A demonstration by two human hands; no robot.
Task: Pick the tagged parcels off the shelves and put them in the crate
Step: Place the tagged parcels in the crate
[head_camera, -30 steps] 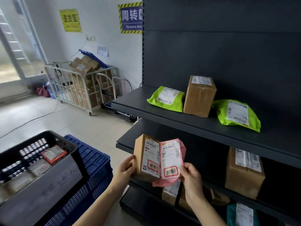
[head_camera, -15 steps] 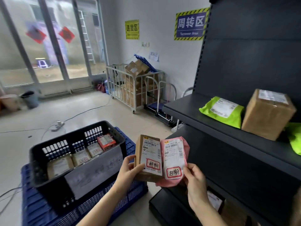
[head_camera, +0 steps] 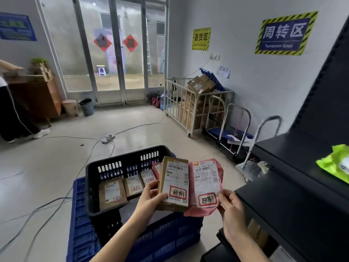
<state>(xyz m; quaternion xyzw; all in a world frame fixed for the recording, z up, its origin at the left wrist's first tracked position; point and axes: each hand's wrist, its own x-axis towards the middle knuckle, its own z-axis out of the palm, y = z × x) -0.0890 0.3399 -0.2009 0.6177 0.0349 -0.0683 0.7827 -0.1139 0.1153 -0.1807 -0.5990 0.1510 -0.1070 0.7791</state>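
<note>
2 tagged parcels held upright, long axes vertical, at lower centre of the frame. Left hand (head_camera: 151, 197) grips the brown box (head_camera: 174, 183); right hand (head_camera: 231, 207) fingers (head_camera: 224, 194) pinch the pink bag (head_camera: 206, 186). The black crate (head_camera: 120, 158) lies just behind and to the left, nearer the left hand.

Glass doors (head_camera: 132, 72) at rear, white wire cart (head_camera: 181, 103) holding cardboard boxes (head_camera: 201, 85), yellow sign (head_camera: 201, 39) and blue sign (head_camera: 285, 34) on right wall, power strip (head_camera: 108, 138) on floor, grey bin (head_camera: 86, 106) near wooden cabinet (head_camera: 35, 99)
</note>
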